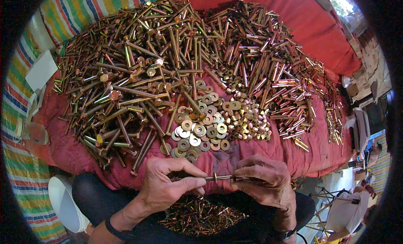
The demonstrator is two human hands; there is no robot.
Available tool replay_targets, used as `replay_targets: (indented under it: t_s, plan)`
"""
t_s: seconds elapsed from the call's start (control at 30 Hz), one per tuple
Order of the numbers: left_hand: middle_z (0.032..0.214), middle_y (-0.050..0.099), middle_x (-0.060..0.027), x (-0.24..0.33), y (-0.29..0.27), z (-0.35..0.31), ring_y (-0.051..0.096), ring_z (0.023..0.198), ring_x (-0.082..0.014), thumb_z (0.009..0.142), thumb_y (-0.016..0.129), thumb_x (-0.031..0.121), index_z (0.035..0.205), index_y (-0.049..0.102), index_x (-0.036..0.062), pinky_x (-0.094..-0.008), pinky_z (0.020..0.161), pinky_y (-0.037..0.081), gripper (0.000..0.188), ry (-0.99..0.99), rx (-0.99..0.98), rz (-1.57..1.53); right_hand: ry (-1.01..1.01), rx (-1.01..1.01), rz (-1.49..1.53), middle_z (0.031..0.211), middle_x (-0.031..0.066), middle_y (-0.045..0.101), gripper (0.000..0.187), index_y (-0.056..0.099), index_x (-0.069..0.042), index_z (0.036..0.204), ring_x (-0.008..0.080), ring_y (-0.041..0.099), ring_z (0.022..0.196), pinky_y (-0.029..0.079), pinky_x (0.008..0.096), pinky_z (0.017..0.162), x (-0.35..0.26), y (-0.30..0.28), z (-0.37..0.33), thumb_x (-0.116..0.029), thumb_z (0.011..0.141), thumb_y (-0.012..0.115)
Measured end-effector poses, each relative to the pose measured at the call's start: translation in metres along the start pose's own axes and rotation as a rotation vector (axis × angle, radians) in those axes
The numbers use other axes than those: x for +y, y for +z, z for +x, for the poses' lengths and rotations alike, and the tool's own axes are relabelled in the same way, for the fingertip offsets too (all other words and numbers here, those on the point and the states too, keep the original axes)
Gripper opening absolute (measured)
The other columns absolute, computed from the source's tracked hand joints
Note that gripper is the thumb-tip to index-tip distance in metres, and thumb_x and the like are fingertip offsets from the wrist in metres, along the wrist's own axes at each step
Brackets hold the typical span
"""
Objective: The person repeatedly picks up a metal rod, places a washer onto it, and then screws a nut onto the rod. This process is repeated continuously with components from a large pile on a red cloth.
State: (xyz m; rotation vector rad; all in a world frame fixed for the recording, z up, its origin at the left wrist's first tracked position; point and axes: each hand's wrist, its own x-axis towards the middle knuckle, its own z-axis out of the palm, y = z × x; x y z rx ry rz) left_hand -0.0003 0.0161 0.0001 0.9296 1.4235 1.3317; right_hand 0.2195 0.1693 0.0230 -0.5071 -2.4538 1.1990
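In front of me a thin threaded bolt (pixel 224 177) lies level between my two hands. A washer (pixel 215 176) sits around it, edge-on, in the gap between the fingertips. My left hand (pixel 166 183) is closed, thumb and forefinger pinching the bolt's left part. My right hand (pixel 266 179) is closed around the other end; its fingers hide that end and anything on it. Just beyond my hands lies a pile of flat washers (pixel 199 129). To its right is a heap of small shiny cone-like nuts (pixel 250 120).
A large heap of long hex-head bolts (pixel 126 93) covers the left and back of the red quilted cloth (pixel 302 158). Metal tubes or sleeves (pixel 289 84) are piled right. More metal pieces (pixel 201 219) lie between my legs. A white container (pixel 67 204) stands at lower left.
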Motion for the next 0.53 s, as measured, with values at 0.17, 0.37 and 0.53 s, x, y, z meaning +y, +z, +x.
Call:
replay_targets:
  t_s: [0.17,0.37,0.53]
  plan:
    - [0.082,0.077,-0.0103,-0.001,0.001,-0.001,0.075,0.073,-0.0146,0.089,0.076,-0.003,0.094,0.077,-0.0055,-0.0263,0.065,0.058,0.006,-0.048,-0.052,-0.054,-0.013,-0.029,-0.02,0.098,0.0099,0.073,0.036,0.079,-0.006,0.108,0.0234,0.072,0.088,0.056,0.0337,0.071,-0.005,-0.004,0.003,0.002,0.073,0.087]
    - [0.08,0.077,-0.0151,-0.001,-0.005,0.001,0.076,0.069,-0.0216,0.085,0.077,-0.005,0.09,0.077,-0.0083,-0.0312,0.067,0.061,0.006,-0.025,0.005,-0.108,0.052,0.048,0.002,0.095,0.0074,0.074,0.036,0.076,-0.005,0.105,0.0188,0.073,0.085,0.055,0.03,0.071,-0.007,-0.003,0.002,0.004,0.072,0.086]
    - [0.083,0.076,-0.013,0.006,-0.009,0.0,0.077,0.076,-0.0205,0.091,0.076,0.0,0.095,0.078,-0.0054,-0.0342,0.075,0.064,0.007,-0.079,-0.042,-0.093,0.004,0.005,-0.049,0.094,0.01,0.073,0.04,0.07,-0.008,0.115,0.0256,0.075,0.082,0.059,0.0343,0.072,-0.003,-0.006,0.002,-0.001,0.078,0.086]
